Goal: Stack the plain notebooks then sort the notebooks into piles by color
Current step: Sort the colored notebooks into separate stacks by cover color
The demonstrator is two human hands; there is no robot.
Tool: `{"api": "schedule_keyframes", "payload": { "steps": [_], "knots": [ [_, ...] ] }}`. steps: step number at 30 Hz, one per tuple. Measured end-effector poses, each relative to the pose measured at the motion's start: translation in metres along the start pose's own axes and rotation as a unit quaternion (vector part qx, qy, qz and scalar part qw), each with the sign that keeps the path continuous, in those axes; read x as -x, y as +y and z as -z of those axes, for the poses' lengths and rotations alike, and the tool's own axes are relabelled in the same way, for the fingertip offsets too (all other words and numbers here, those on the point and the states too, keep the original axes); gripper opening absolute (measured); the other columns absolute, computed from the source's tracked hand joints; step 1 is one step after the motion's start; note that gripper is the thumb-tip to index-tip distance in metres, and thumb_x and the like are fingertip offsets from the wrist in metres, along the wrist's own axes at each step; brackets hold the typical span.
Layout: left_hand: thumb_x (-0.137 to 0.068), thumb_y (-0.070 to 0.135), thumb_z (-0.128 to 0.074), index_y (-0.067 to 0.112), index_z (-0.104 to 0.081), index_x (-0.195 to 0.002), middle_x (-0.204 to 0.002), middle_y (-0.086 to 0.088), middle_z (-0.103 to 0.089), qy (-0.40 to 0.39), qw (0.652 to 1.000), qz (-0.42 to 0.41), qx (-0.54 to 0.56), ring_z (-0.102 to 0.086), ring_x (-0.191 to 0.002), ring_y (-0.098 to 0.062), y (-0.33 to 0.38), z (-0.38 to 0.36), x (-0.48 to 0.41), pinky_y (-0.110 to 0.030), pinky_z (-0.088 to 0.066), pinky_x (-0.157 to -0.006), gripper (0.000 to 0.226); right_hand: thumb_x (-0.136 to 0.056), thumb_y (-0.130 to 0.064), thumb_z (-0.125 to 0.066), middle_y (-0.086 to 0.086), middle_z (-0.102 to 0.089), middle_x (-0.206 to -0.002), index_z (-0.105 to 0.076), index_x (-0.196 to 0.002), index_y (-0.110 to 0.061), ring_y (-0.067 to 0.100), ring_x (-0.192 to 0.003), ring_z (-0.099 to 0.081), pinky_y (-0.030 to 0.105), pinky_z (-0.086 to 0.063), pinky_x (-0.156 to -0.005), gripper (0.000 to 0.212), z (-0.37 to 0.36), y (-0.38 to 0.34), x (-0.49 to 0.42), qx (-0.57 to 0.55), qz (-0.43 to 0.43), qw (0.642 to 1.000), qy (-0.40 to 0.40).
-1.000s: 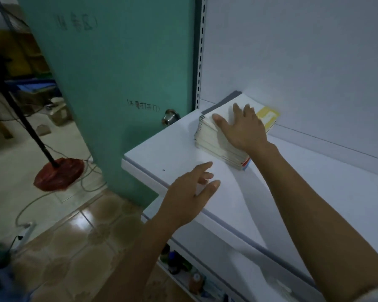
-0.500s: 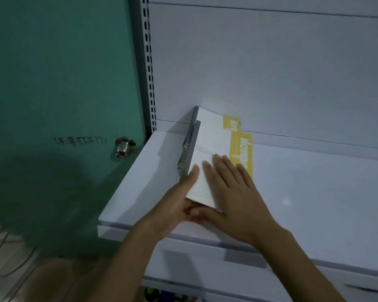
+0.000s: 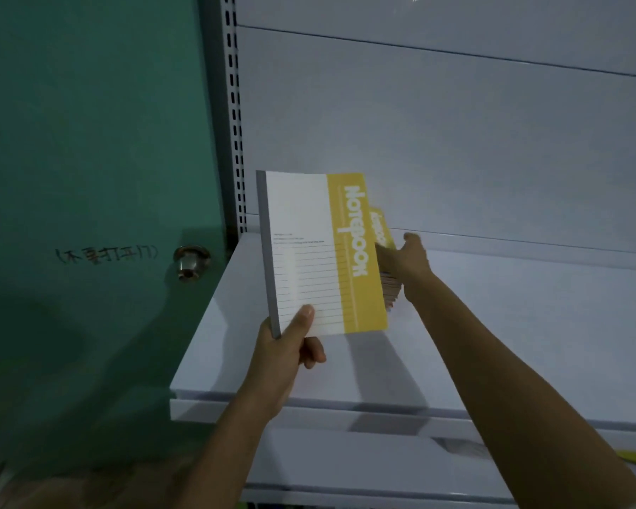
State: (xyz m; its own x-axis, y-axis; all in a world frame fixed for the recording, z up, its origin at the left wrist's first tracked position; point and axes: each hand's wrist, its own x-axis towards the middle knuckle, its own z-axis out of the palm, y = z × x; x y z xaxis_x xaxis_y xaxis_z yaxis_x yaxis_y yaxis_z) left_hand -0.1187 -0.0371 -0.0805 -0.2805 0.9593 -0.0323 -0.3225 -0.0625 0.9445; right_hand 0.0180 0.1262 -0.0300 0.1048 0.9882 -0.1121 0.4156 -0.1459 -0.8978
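A left hand (image 3: pixel 285 361) pinches a white, yellow-banded paper notebook (image 3: pixel 309 251) by its lower corner, upright above the white metal shelf (image 3: pixel 511 325). The right hand (image 3: pixel 410 260) meets the notebook stack (image 3: pixel 390 288) behind it, and whether its grip is closed cannot be told.

"Notebook" on yellow notebook (image 3: pixel 353 251), door (image 3: pixel 89 141) handwriting unclear
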Motion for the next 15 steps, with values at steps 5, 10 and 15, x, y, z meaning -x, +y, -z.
{"api": "schedule_keyframes", "payload": {
  "steps": [5, 10, 15],
  "knots": [
    [-0.093, 0.025, -0.053, 0.024, -0.056, -0.115, -0.086, -0.006, -0.072, -0.026, 0.999, 0.009, -0.020, -0.055, -0.049, -0.016, -0.002, 0.002, -0.001, -0.023, -0.042, -0.047, 0.022, -0.085, -0.043, -0.066, 0.000, -0.061, -0.096, -0.053, -0.115, -0.010, 0.007, -0.074, -0.055, 0.022, -0.037, -0.055, 0.046, 0.019, 0.017, 0.031, -0.056, -0.005, 0.996, -0.076],
    [-0.090, 0.035, -0.052, 0.028, -0.056, -0.116, -0.091, -0.009, -0.072, -0.066, 0.994, -0.010, -0.084, -0.059, -0.049, -0.017, -0.002, -0.002, 0.004, -0.024, -0.044, -0.048, 0.028, -0.085, -0.020, -0.069, 0.005, -0.068, -0.104, -0.060, -0.098, -0.018, 0.018, -0.087, -0.065, 0.030, -0.052, -0.069, 0.016, 0.057, 0.052, 0.070, -0.144, 0.072, 0.986, 0.035],
    [-0.092, 0.036, -0.052, 0.035, -0.056, -0.110, -0.083, -0.027, -0.067, -0.060, 0.989, -0.017, -0.131, -0.058, -0.048, -0.012, -0.004, -0.017, 0.010, -0.019, -0.044, -0.049, 0.019, -0.091, -0.018, -0.061, -0.001, -0.072, -0.096, -0.064, -0.101, -0.021, 0.018, -0.086, -0.070, 0.034, -0.057, -0.070, 0.011, 0.086, 0.083, 0.110, -0.227, 0.101, 0.966, 0.070]
  ]
}}
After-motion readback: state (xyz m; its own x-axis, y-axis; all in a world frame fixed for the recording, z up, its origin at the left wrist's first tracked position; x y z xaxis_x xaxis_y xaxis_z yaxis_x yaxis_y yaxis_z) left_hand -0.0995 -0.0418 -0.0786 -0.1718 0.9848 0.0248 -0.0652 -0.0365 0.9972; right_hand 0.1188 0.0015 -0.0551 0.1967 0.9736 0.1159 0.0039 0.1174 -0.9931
